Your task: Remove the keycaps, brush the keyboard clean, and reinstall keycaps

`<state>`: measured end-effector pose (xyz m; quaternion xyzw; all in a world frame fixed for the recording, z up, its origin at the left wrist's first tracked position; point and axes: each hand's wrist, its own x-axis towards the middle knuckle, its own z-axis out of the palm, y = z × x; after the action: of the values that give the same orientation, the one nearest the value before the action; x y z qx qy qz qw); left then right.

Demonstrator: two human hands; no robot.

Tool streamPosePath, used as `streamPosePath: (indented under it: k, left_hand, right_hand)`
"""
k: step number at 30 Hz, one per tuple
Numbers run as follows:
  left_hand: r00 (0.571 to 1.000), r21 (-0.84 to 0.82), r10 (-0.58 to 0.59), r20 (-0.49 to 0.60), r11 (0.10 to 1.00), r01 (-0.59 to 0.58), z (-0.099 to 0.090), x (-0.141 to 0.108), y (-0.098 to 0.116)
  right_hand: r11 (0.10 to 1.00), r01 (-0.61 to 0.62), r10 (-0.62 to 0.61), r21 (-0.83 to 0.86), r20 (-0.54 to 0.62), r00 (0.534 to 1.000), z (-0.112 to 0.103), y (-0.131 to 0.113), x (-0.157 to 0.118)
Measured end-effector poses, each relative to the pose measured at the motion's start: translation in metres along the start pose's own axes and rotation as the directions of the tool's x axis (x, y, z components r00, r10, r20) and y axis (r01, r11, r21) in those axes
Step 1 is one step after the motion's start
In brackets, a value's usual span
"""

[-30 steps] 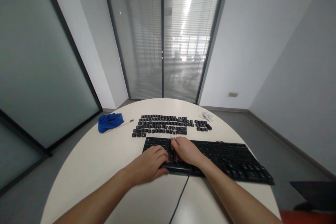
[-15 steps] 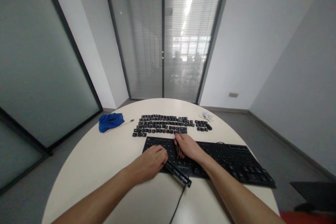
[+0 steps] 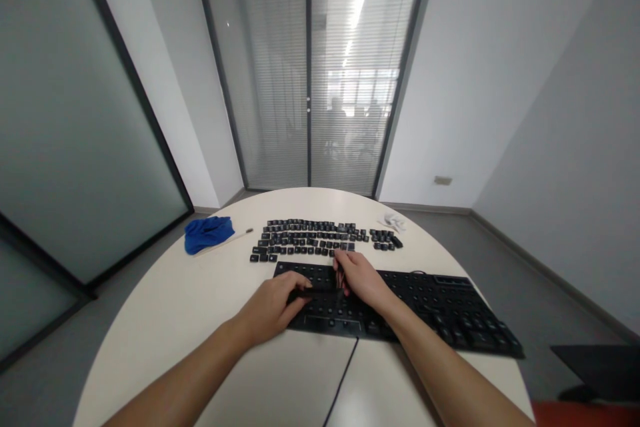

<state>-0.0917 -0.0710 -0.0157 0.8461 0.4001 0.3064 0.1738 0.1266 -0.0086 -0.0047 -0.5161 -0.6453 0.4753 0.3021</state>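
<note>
A black keyboard [image 3: 420, 300], with many of its keycaps off on the left side, lies across the front of the round table. My left hand [image 3: 277, 303] holds a long black space bar keycap [image 3: 323, 293] level above the keyboard's left part, fingers and thumb closed round one end. Over the keyboard, my right hand [image 3: 361, 279] pinches a thin tool with narrow prongs [image 3: 341, 278]; its exact kind is unclear. The keycap's far end reaches the prongs, and whether they touch cannot be made out. Loose black keycaps [image 3: 300, 236] lie in rows beyond the keyboard.
At the table's left are a blue cloth [image 3: 209, 233] and a thin brush [image 3: 225, 242]. A crumpled white tissue [image 3: 394, 221] lies at the back right, near a smaller group of keycaps [image 3: 385, 239]. A black cable [image 3: 341, 383] runs toward me over the tabletop [image 3: 190, 333].
My left hand has turned the space bar keycap from slanting toward me to level and raised it up to the tool. The right hand stays nearly in place.
</note>
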Motion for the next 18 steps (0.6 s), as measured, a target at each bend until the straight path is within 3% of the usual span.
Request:
streamPosePath:
  k: [5,9,12,18]
  left_hand:
    - [0.995,0.007,-0.093,-0.045,0.996,0.093,-0.003,0.001,-0.006]
    - [0.982,-0.009,-0.163,-0.09,0.987,0.163,-0.002,0.002,-0.01]
    - [0.975,-0.039,-0.195,-0.109,0.981,0.192,-0.002,0.002,-0.011]
    - [0.973,0.011,-0.203,-0.112,0.979,0.205,-0.004,0.004,-0.01]
  right_hand:
    - [0.998,0.052,-0.049,0.026,-0.102,0.994,-0.012,0.003,0.003]
    - [0.972,0.177,-0.201,-0.157,-0.16,0.966,-0.023,0.003,0.001]
    - [0.92,0.245,-0.294,-0.306,-0.125,0.948,-0.028,0.001,-0.001]
    - [0.878,0.252,-0.26,-0.408,0.038,0.965,-0.026,0.003,-0.005]
